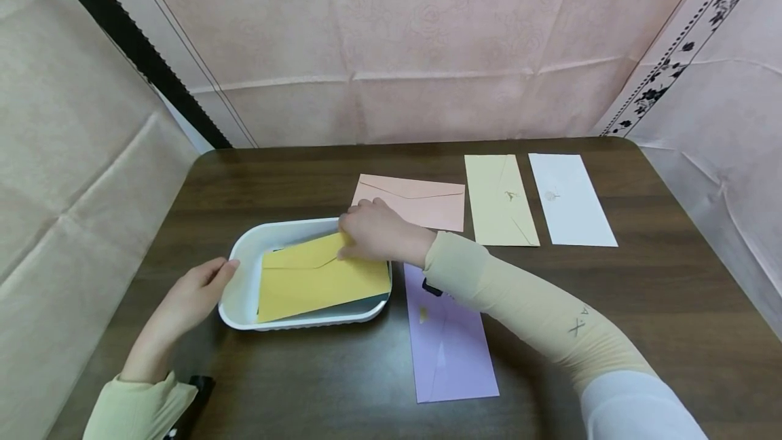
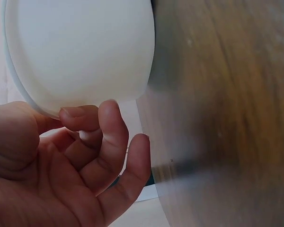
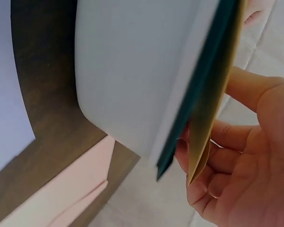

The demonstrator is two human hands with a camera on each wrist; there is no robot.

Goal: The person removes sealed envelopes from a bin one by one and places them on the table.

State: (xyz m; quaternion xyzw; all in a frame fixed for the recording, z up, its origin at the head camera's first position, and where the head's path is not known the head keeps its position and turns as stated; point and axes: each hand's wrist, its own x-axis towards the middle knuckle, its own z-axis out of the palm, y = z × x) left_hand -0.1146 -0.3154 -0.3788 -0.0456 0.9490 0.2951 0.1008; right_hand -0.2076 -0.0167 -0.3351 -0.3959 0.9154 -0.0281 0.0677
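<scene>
A white plastic tray (image 1: 241,290) sits on the left half of the table. My left hand (image 1: 192,294) pinches the tray's left rim between thumb and fingers; the left wrist view has this hand (image 2: 90,156) at the tray's edge. Inside the tray lies a yellow envelope (image 1: 318,280), slightly askew. At its upper right corner, my right hand (image 1: 385,233) holds it between thumb and fingers. A dark green envelope (image 3: 191,90) shows beneath the yellow one in the right wrist view, with a gap between them at the corner.
Right of the tray lies a purple envelope (image 1: 455,358), partly under my right forearm. Behind the tray is a pink envelope (image 1: 421,204), then a cream envelope (image 1: 497,206) and a white envelope (image 1: 574,202) farther right. Pale cloth (image 1: 427,32) hangs around the dark wooden table (image 1: 660,304).
</scene>
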